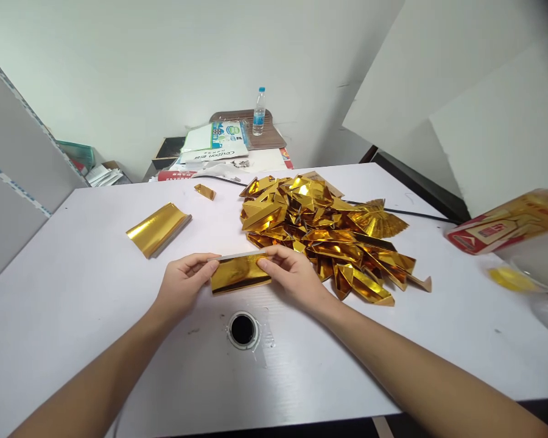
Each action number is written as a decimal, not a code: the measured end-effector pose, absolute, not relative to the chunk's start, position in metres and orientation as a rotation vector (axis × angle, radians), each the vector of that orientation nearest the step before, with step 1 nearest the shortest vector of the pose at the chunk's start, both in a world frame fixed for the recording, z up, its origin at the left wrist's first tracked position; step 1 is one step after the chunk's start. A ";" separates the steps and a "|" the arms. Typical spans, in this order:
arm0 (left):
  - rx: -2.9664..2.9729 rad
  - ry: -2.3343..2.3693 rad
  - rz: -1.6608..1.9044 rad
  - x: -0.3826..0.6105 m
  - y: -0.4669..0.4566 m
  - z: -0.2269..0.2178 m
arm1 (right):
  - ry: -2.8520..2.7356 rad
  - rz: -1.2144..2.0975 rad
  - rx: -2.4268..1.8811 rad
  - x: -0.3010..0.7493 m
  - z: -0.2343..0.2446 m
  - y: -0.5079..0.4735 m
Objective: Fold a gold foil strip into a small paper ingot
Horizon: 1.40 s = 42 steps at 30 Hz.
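Observation:
A sheet of gold foil paper (240, 274), folded into a long strip, is held just above the white table (95, 292). My left hand (185, 283) pinches its left end and my right hand (292, 274) pinches its right end, fingers closed on the top edge. Right beside my right hand lies a big pile of folded gold paper ingots (324, 228). A stack of flat gold sheets (158, 228), curled at one side, rests to the left of my hands. One small folded gold piece (205, 191) lies alone further back.
A round cable hole (243, 329) sits in the table near the front edge. A red and gold packet (506, 228) and plastic wrapping lie at the right. A black cable (406, 212) runs behind the pile. Behind the table are papers and a water bottle (259, 112).

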<state>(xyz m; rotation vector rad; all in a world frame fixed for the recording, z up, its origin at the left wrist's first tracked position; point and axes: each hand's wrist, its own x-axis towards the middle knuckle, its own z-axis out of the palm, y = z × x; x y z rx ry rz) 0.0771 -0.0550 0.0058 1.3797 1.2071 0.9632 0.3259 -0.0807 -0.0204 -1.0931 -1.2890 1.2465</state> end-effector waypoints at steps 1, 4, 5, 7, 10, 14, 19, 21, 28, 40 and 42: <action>1.371 1.198 0.960 0.078 -0.056 0.007 | -1.272 1.243 -1.111 0.326 -0.021 -0.080; 1.333 1.149 0.936 0.080 -0.058 0.013 | -1.229 1.251 -1.132 0.324 -0.022 -0.080; 1.327 1.138 0.930 0.080 -0.058 0.014 | -1.217 1.246 -1.135 0.323 -0.021 -0.080; 1.329 1.135 0.930 0.081 -0.058 0.015 | -1.207 1.221 -1.148 0.323 -0.020 -0.080; 1.326 1.159 0.956 0.080 -0.057 0.013 | -1.203 1.197 -1.148 0.322 -0.018 -0.081; 1.308 1.174 0.968 0.079 -0.055 0.012 | -1.174 1.220 -1.127 0.324 -0.018 -0.080; 1.302 1.191 0.984 0.078 -0.055 0.016 | -1.186 1.272 -1.141 0.327 -0.019 -0.080; 1.300 1.202 0.990 0.078 -0.055 0.017 | -1.182 1.282 -1.149 0.328 -0.019 -0.081; 1.269 1.203 0.975 0.078 -0.054 0.018 | -1.201 1.234 -1.204 0.330 -0.020 -0.079; 1.261 1.192 0.970 0.075 -0.054 0.015 | -1.177 1.252 -1.206 0.330 -0.019 -0.079; 1.255 1.198 0.970 0.076 -0.054 0.015 | -1.178 1.258 -1.192 0.330 -0.019 -0.079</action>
